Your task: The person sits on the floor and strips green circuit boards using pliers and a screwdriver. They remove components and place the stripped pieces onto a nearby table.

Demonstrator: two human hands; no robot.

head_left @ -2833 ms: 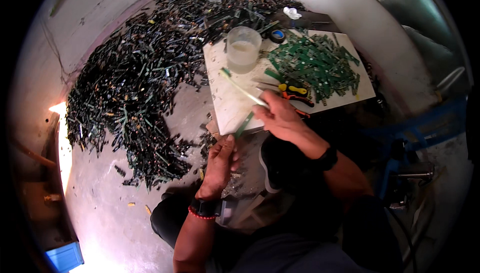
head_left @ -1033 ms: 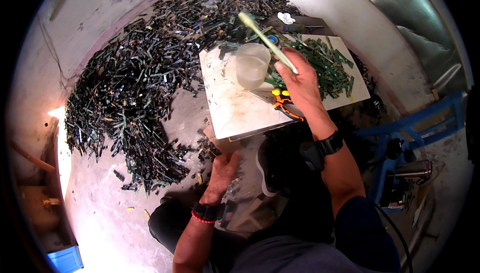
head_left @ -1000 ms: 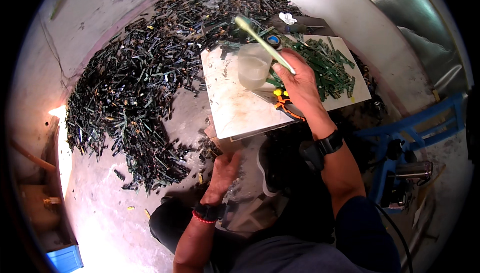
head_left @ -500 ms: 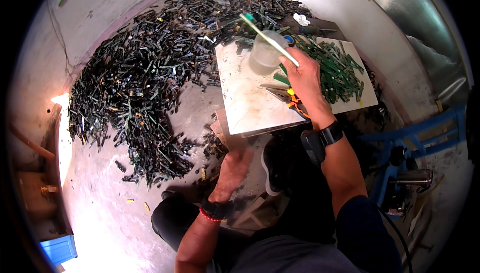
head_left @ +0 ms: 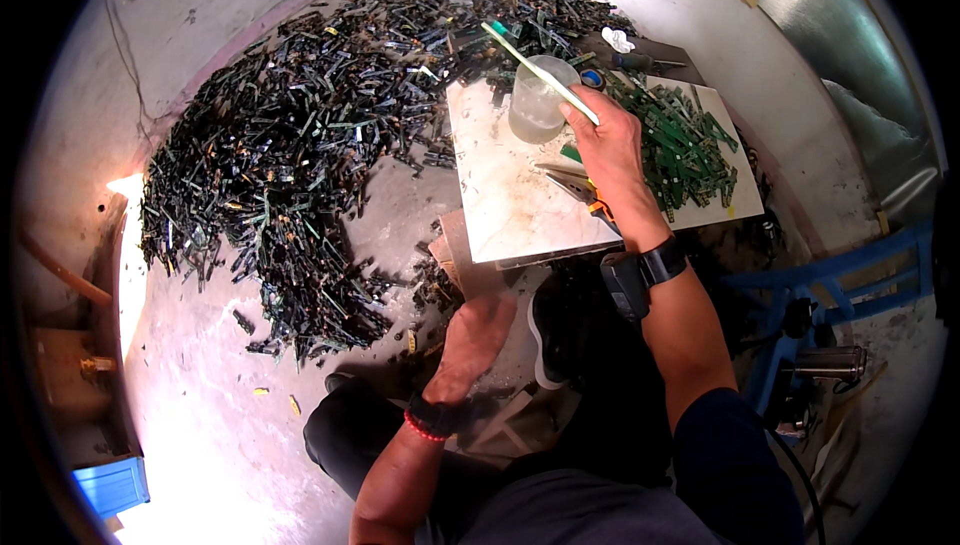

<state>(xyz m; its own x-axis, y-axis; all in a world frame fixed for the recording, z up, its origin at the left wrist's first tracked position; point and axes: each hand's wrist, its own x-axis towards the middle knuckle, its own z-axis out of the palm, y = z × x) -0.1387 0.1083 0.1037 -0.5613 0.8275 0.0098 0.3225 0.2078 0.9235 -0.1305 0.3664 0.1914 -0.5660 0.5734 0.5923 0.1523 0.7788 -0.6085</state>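
Above the white table [head_left: 505, 210], the right hand [head_left: 608, 140] is pinching the pale green brush [head_left: 542, 74] between thumb and fingers, its shaft now crossing in front of the translucent cup [head_left: 535, 123]; whether they are touching, I cannot tell. Nearly three seconds ago the brush was pointing across the table's bare left side, above a green strip in the left hand [head_left: 482, 333]. That hand is now blurring below the table's front edge, its grip unclear. The right forearm is partly covering the pliers [head_left: 599, 208], beside the green strips [head_left: 688, 150].
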